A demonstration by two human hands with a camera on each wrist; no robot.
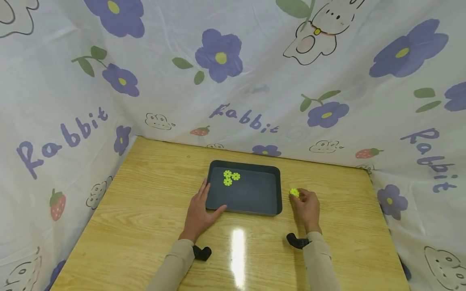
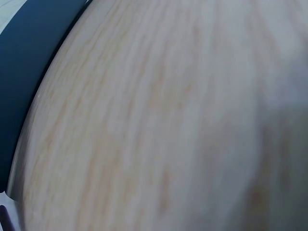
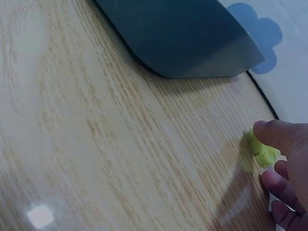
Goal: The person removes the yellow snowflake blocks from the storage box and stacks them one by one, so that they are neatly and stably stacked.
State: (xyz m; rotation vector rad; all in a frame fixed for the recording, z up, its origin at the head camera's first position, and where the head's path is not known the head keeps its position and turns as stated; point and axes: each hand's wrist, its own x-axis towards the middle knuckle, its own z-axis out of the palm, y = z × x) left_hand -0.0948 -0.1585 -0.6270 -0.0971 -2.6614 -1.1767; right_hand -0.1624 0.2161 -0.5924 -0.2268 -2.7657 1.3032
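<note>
A dark grey rectangular tray lies on the table, with three yellow-green notched plastic discs grouped near its back left. My left hand rests at the tray's front left corner, fingers extended along the left side and thumb at the front rim. To the right of the tray, my right hand pinches another yellow-green notched disc between thumb and fingers. In the right wrist view this disc is partly covered by the fingers. The left wrist view has only the tray's side and wood, no fingers.
The wooden table reaches back to a white cloth printed with flowers and rabbits, which hangs behind and on both sides. Each wrist wears a black device. A bright light reflection lies on the table in front of the tray.
</note>
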